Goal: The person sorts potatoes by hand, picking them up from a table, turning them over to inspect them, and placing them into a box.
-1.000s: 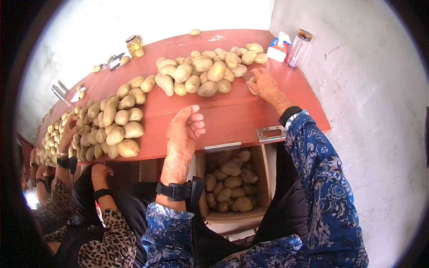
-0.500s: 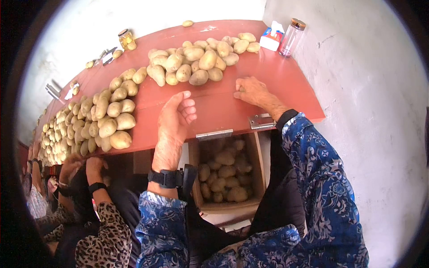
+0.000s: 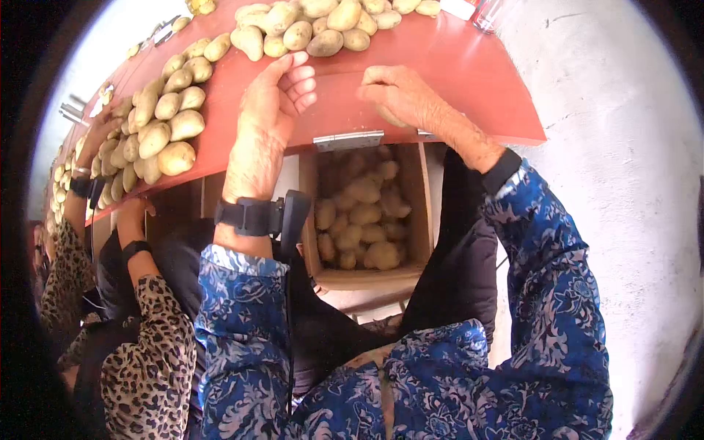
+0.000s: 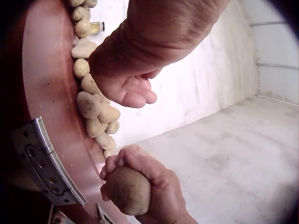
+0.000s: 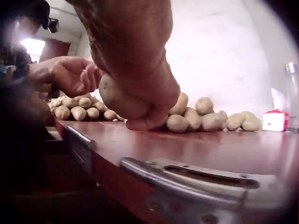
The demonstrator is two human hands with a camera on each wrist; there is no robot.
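Observation:
My right hand [image 3: 411, 95] grips a potato [image 4: 128, 190] above the front part of the red table [image 3: 447, 62]. The right wrist view shows that potato between the thumb and curled fingers; in the head view the hand mostly covers it. To its left, my left hand [image 3: 265, 106] hangs over the table with its fingers loosely curled and nothing in it. Beyond both hands lies a potato pile [image 3: 326, 40]. Below the table edge, between the knees, stands a box [image 3: 359, 279] with several potatoes [image 3: 365, 213] inside.
A second, longer heap of potatoes [image 3: 165, 110] runs along the left side. Metal hinges [image 3: 348, 141] sit on the table's front edge. At left, another person's hand [image 3: 132, 220] is close by. A tissue box [image 5: 275, 120] stands near the right wall [image 3: 609, 147].
My right hand has come back from beside the pile toward the table's front edge with the potato. My left hand keeps its loose curl. The head view has tilted down.

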